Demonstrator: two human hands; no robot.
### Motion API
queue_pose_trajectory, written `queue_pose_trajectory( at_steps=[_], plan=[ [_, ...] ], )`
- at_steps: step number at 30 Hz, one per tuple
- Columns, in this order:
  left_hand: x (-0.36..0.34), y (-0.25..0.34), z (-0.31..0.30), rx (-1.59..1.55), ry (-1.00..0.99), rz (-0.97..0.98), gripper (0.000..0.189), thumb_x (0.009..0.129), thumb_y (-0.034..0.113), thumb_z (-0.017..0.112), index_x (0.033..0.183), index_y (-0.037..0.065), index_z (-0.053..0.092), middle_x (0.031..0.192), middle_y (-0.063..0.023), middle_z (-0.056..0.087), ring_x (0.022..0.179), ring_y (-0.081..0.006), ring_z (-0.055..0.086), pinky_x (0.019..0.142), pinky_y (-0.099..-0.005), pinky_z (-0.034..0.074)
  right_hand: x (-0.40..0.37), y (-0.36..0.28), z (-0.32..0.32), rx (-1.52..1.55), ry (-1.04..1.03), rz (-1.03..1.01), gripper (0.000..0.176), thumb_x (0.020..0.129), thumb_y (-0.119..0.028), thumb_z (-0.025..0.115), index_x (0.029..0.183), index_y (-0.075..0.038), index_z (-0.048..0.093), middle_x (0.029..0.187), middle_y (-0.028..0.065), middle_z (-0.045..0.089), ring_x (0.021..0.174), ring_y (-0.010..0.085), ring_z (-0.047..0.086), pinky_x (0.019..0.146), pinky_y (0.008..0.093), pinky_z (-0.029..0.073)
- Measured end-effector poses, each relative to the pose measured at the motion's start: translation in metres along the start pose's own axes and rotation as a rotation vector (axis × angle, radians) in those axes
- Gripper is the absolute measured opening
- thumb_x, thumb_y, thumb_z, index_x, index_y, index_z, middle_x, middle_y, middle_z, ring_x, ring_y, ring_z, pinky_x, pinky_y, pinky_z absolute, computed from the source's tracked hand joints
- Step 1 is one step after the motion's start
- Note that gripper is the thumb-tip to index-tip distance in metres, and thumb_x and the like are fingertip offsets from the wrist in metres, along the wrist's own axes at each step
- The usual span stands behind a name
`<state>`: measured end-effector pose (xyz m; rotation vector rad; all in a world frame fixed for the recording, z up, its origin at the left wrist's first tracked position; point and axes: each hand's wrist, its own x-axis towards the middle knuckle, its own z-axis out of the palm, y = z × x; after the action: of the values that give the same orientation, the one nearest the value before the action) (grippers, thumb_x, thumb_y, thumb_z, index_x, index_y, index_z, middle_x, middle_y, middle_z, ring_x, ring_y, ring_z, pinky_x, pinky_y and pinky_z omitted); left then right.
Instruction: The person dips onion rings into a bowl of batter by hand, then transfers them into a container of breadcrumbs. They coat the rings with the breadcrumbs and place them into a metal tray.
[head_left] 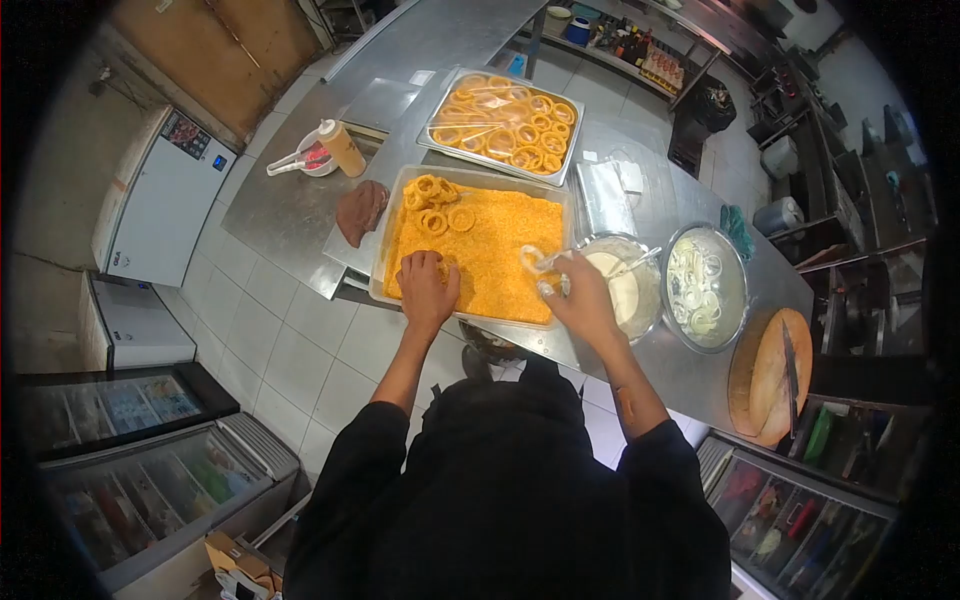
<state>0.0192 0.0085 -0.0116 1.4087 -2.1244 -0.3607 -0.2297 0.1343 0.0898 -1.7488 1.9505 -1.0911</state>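
My right hand (582, 298) is closed on a pale, batter-wet onion ring (531, 260) over the right side of a tray of orange breadcrumbs (490, 225). At the tray's front left, my left hand (428, 288) lies on the crumbs, thumb apart from the bent fingers; its fingertips are partly hidden. Several crumbed onion rings (432, 192) are heaped in the tray's back left corner. Close to my right hand stands a bowl of batter (624, 297) with a whisk-like utensil in it. Beyond it is a metal bowl of sliced raw onion rings (697, 290).
Behind the crumbs, a metal tray (572, 170) holds many coated rings under plastic film. A sauce bottle (343, 150), a small bowl with tongs (318, 160) and a brown cloth (361, 212) lie left. A knife (791, 365) rests on a round chopping board (765, 385) at right.
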Motion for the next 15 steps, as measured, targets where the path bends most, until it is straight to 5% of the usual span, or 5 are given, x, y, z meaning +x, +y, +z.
queue_pose_trajectory(
  at_steps=[3, 6, 8, 11, 15],
  plan=[
    [0.0, 0.005, -0.01, 0.022, -0.047, -0.042, 0.039, 0.089, 0.033, 0.073, 0.11, 0.0, 0.069, 0.116, -0.0159, 0.065, 0.112, -0.0365, 0.057, 0.097, -0.0501, 0.044, -0.01, 0.016, 0.01, -0.06, -0.082, 0.109, 0.031, 0.082, -0.012, 0.077, 0.11, 0.001, 0.069, 0.107, 0.0225, 0.069, 0.106, 0.0425, 0.065, 0.092, 0.0475, 0.053],
    [0.001, 0.029, -0.027, 0.156, -0.178, -0.125, 0.059, 0.087, 0.048, 0.076, 0.118, -0.001, 0.067, 0.118, -0.0208, 0.064, 0.114, -0.0402, 0.058, 0.097, -0.0531, 0.046, -0.022, 0.045, -0.009, -0.11, 0.118, 0.12, 0.036, 0.083, -0.012, 0.077, 0.115, 0.004, 0.069, 0.112, 0.0249, 0.07, 0.109, 0.0445, 0.066, 0.097, 0.0479, 0.053],
    [0.0, 0.051, -0.033, 0.254, -0.501, -0.245, 0.09, 0.08, 0.069, 0.078, 0.13, -0.004, 0.061, 0.131, -0.0305, 0.06, 0.118, -0.0488, 0.061, 0.095, -0.0569, 0.052, -0.036, 0.078, -0.014, -0.14, 0.172, 0.165, 0.035, 0.082, -0.011, 0.076, 0.114, 0.004, 0.07, 0.112, 0.0261, 0.07, 0.108, 0.0451, 0.067, 0.096, 0.0483, 0.053],
    [0.001, 0.07, -0.023, 0.172, -0.681, -0.194, 0.114, 0.072, 0.08, 0.078, 0.139, -0.008, 0.051, 0.138, -0.0392, 0.052, 0.123, -0.0548, 0.059, 0.098, -0.0592, 0.053, -0.056, 0.114, -0.014, -0.222, 0.242, 0.214, 0.034, 0.081, -0.01, 0.076, 0.112, 0.003, 0.07, 0.111, 0.0277, 0.071, 0.106, 0.0458, 0.068, 0.093, 0.0491, 0.053],
    [0.002, 0.086, -0.008, 0.203, -0.78, -0.085, 0.117, 0.068, 0.079, 0.082, 0.139, -0.009, 0.048, 0.137, -0.039, 0.052, 0.121, -0.0526, 0.061, 0.097, -0.0575, 0.054, -0.067, 0.109, -0.02, -0.238, 0.174, 0.33, 0.033, 0.081, -0.01, 0.075, 0.111, 0.002, 0.07, 0.107, 0.0269, 0.072, 0.102, 0.0457, 0.068, 0.088, 0.0503, 0.054]
  ],
)
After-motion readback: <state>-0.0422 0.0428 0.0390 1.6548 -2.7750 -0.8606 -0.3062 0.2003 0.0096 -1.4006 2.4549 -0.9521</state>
